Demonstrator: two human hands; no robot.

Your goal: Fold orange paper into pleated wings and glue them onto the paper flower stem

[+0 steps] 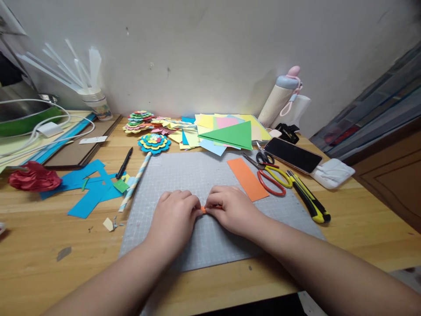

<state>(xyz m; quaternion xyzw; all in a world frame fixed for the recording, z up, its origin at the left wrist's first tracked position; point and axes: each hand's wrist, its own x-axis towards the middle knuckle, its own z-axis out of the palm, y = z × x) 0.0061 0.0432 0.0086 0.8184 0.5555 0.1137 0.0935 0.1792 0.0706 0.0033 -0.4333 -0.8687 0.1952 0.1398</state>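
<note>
Left hand [177, 215] and right hand [232, 210] both pinching orange slip [203, 210] over mid mat [184, 175]. Risk: uneven tug could crease or tear slip (thin paper, seemingly); fingertips cover most of it, so skew could pass unseen. Mat grey, gridded, flat; orange card [247, 179] smooth, oblong; cutter [307, 195] long, yellow-black.

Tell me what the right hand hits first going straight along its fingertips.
Likely the left hand, just past the small orange paper that the right hand holds. The two hands face each other closely, though their exact depth alignment is unclear.
</note>
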